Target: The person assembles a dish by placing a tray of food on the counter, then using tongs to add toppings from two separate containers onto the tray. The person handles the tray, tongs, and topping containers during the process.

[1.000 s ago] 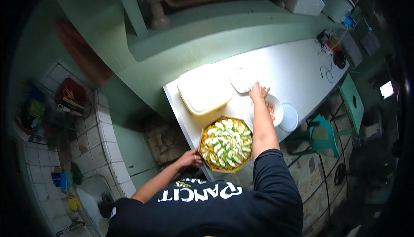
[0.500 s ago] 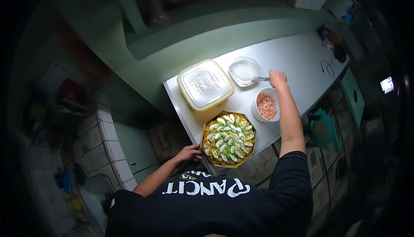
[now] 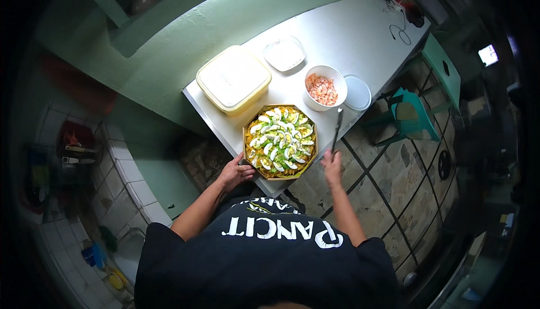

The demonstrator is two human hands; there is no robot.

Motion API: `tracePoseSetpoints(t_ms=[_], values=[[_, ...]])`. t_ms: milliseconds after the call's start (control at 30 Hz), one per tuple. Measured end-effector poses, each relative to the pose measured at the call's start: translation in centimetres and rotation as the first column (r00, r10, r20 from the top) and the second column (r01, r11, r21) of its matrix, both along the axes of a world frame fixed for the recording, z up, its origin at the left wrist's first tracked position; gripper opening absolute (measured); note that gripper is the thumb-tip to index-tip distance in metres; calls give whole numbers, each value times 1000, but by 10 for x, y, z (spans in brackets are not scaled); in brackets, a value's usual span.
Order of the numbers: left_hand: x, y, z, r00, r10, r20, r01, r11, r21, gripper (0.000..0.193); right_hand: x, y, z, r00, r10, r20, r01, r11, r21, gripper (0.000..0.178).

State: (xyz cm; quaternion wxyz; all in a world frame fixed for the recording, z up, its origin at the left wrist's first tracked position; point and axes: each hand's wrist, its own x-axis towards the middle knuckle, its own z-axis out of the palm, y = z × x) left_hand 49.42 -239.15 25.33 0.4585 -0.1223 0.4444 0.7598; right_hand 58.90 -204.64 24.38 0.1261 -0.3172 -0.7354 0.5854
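Observation:
An octagonal box (image 3: 308, 165) of noodles, topped with egg wedges and chopped greens, sits at the near end of the white table. At its lower left edge is my left hand (image 3: 236, 174), fingers stretched out and touching the rim. My right hand (image 3: 332, 165) is closed around a long, slim dark utensil (image 3: 337, 129), held upright to the right of the box with its pale tip up; its exact kind is unclear. Beyond that tip stands a white tub (image 3: 311, 98) of small pink shrimp. A round translucent lid (image 3: 358, 92) lies beside the tub.
A large lidded cream container (image 3: 233, 78) stands at the back left, with a small whitish dish (image 3: 284, 53) to its right. A black cable (image 3: 400, 33) lies at the table's far end. Green plastic chair (image 3: 416, 120) at right; tiled counter and sink (image 3: 130, 250) at left.
My right hand has come back from above the whitish dish to the right side of the noodle box, still holding the utensil. The left hand stays by the box. The view has shifted.

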Motion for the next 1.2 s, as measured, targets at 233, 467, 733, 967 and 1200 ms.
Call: tracePoseSetpoints(t_ms=[233, 467, 733, 967, 1200], values=[[-16, -20, -6, 981, -182, -64, 184, 983, 19, 76, 25, -67, 14, 995, -72, -67, 86, 968, 236, 22], [-63, -84, 3, 956, -193, -222, 170, 978, -118, 44, 57, -124, 87, 982, 166, 94, -190, 804, 564, 28], [-72, -161, -58, 939, -64, -338, -132, 840, -526, 35, 36, -167, 86, 952, 238, 194, -296, 544, 785, 21], [-34, -226, -150, 880, -423, -218, 127, 650, -749, 34, 27, -170, 80, 936, 290, 198, -307, 404, 862, 19], [-15, -273, -190, 931, -345, -114, 134, 618, -774, 33, 28, -168, 86, 949, 225, 222, -305, 462, 833, 18]])
